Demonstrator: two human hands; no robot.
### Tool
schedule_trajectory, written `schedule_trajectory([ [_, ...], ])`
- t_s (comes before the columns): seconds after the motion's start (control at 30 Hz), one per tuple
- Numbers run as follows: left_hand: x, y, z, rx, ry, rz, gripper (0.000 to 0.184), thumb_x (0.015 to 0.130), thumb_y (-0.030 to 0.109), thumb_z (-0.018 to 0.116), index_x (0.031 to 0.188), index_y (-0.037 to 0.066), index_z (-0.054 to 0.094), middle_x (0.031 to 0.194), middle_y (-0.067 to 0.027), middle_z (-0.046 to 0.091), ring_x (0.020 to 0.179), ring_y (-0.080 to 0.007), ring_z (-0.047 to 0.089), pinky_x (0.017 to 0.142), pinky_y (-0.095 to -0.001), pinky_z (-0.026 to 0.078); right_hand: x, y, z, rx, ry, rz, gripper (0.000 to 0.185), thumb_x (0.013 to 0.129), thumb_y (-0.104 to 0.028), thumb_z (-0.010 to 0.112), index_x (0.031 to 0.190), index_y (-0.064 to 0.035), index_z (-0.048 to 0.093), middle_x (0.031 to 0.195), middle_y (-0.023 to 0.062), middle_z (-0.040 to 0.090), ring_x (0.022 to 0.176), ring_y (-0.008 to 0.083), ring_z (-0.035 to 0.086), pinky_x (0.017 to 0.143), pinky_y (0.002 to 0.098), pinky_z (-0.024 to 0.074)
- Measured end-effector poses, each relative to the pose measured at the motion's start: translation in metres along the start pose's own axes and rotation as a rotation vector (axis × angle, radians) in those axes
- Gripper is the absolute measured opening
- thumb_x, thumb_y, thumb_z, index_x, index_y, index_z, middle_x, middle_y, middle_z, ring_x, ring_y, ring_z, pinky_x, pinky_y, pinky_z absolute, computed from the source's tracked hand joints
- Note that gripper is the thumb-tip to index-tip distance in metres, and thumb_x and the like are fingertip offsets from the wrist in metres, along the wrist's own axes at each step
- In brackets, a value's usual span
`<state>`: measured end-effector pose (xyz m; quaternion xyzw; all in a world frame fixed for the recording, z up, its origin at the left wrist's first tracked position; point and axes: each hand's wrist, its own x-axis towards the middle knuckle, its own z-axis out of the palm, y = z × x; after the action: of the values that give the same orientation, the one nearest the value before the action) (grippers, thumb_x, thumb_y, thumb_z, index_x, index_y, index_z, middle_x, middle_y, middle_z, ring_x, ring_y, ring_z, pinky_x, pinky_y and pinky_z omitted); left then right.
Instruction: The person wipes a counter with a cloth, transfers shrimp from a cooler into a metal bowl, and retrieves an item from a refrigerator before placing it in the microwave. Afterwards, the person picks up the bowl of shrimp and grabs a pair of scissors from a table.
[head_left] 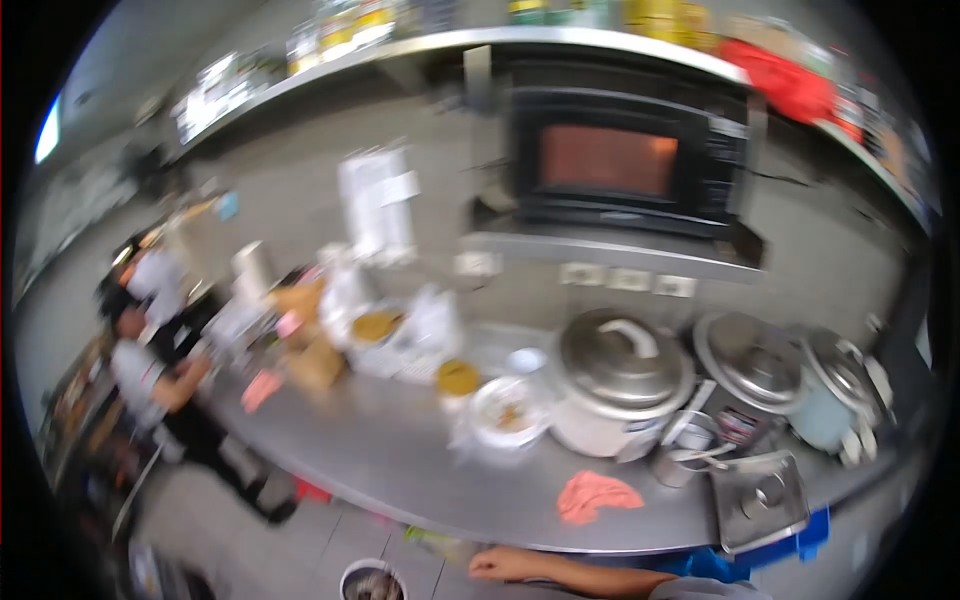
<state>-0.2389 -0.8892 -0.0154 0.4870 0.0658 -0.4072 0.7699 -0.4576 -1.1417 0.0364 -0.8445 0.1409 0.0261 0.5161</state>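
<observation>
At the bottom edge, my right hand is low in front of the steel counter, with the forearm reaching in from the right. Its fingers are blurred, so whether they are closed on anything is unclear. Just left of it is a blurred pale-green item; I cannot tell if the hand touches it. A round bin or bucket with dark contents stands on the floor below. My left hand is out of view. A crumpled orange-pink cloth lies near the counter's front edge.
Large lidded cookers line the counter's right side, beside a metal pot and a steel tray. A white bowl holds food. A microwave sits on a wall shelf. Two people stand at the left.
</observation>
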Motion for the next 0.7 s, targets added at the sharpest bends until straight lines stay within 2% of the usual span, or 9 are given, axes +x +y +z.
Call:
schedule_trajectory([
  [0.03,-0.012,0.009,0.001,0.005,0.102,0.055,0.037,0.093,0.029,0.052,0.123,0.007,0.052,0.111,-0.012,0.062,0.094,-0.0257,0.063,0.078,-0.0369,0.054,0.013,0.01,0.018,0.024,0.061,-0.027,0.026,0.09,-0.033,0.058,0.097,-0.0085,0.063,0.079,0.0022,0.064,0.071,0.0125,0.059,0.067,0.0299,0.0471],
  [0.07,0.002,0.009,-0.017,-0.215,-0.087,0.087,0.04,0.087,0.002,0.041,0.127,0.005,0.045,0.119,-0.0173,0.056,0.102,-0.0329,0.061,0.082,-0.0478,0.055,0.025,0.019,0.042,0.054,0.103,-0.053,0.027,0.09,-0.034,0.059,0.097,-0.0091,0.064,0.077,0.0008,0.063,0.067,0.0122,0.059,0.064,0.028,0.0469],
  [0.1,0.011,0.005,-0.052,-0.203,-0.053,0.17,0.035,0.093,0.008,0.043,0.128,0.007,0.045,0.121,-0.0169,0.055,0.105,-0.0335,0.059,0.086,-0.0498,0.052,0.035,0.008,0.053,0.093,0.045,0.021,0.026,0.09,-0.032,0.06,0.098,-0.008,0.064,0.077,0.0011,0.064,0.067,0.0113,0.058,0.063,0.0267,0.0469],
  [0.17,-0.015,0.019,-0.089,-0.229,0.184,0.169,0.041,0.088,0.001,0.043,0.129,0.008,0.044,0.123,-0.0139,0.054,0.108,-0.0333,0.058,0.086,-0.0532,0.051,0.062,-0.002,0.081,0.136,-0.062,0.108,0.023,0.089,-0.027,0.062,0.098,-0.0053,0.064,0.077,0.0019,0.064,0.065,0.0095,0.058,0.06,0.0241,0.0467],
  [0.2,-0.011,0.012,-0.125,-0.214,0.238,0.157,0.054,0.079,-0.002,0.04,0.132,0.009,0.039,0.125,-0.0138,0.05,0.111,-0.0333,0.054,0.086,-0.0582,0.048,0.082,0.0,0.097,0.153,-0.099,0.122,0.022,0.089,-0.024,0.063,0.097,-0.0036,0.064,0.077,0.0025,0.063,0.065,0.0087,0.058,0.058,0.0229,0.0464],
  [0.27,-0.051,0.039,-0.146,-0.234,0.341,0.201,0.055,0.079,-0.003,0.04,0.132,0.01,0.038,0.123,-0.013,0.052,0.107,-0.0317,0.056,0.081,-0.0569,0.051,0.121,0.013,0.135,0.115,-0.213,0.153,0.02,0.088,-0.021,0.063,0.094,-0.0019,0.063,0.075,0.0038,0.063,0.064,0.0089,0.058,0.057,0.0227,0.0463],
  [0.43,-0.1,0.025,-0.222,-0.362,0.628,0.331,0.057,0.077,-0.003,0.04,0.133,0.012,0.036,0.114,-0.0119,0.053,0.097,-0.0297,0.059,0.069,-0.0534,0.055,0.199,0.024,0.18,0.015,-0.533,0.234,0.02,0.087,-0.022,0.064,0.089,-0.0021,0.062,0.073,0.005,0.063,0.061,0.0108,0.058,0.055,0.0246,0.0473],
  [0.6,-0.136,0.007,-0.267,-0.59,0.84,0.452,0.064,0.073,-0.004,0.041,0.134,0.014,0.034,0.115,-0.0132,0.051,0.093,-0.03,0.059,0.067,-0.0528,0.055,0.281,0.081,0.198,-0.214,-0.698,0.35,0.018,0.084,-0.022,0.065,0.083,-0.0041,0.063,0.067,0.0043,0.062,0.054,0.0107,0.057,0.048,0.0253,0.0445],
  [0.7,-0.146,0.003,-0.293,-0.695,0.983,0.469,0.066,0.073,-0.004,0.041,0.135,0.016,0.032,0.119,-0.0128,0.049,0.103,-0.0319,0.056,0.073,-0.0543,0.054,0.349,0.12,0.199,-0.423,-0.752,0.442,0.018,0.082,-0.021,0.065,0.078,-0.0039,0.061,0.063,0.0053,0.061,0.047,0.0132,0.053,0.042,0.027,0.0422],
])
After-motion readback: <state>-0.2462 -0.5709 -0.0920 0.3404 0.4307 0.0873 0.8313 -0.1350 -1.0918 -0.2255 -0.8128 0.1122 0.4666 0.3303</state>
